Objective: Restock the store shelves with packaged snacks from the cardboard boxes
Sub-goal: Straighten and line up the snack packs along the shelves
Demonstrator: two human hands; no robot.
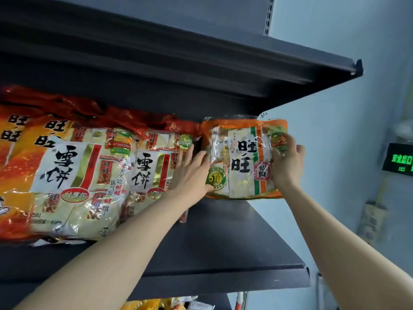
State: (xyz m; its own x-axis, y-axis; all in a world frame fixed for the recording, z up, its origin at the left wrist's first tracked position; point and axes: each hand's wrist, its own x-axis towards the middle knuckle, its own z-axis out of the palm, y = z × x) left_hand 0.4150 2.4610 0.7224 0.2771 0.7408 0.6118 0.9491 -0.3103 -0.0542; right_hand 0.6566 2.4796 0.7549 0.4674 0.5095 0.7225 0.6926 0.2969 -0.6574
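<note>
An orange and green snack bag [242, 157] stands upright at the right end of the dark shelf [223, 247]. My right hand [288, 162] grips its right edge. My left hand [192, 173] presses flat against its left edge, fingers spread, between it and the neighbouring bags. Red and yellow rice-cracker bags [80, 175] stand in a row to the left, filling the shelf's left part.
Another dark shelf [201, 54] hangs overhead. A pale blue wall [335, 108] lies to the right, with a green-lit sign [399, 161] on it. More snack bags [169, 304] show on the shelf below.
</note>
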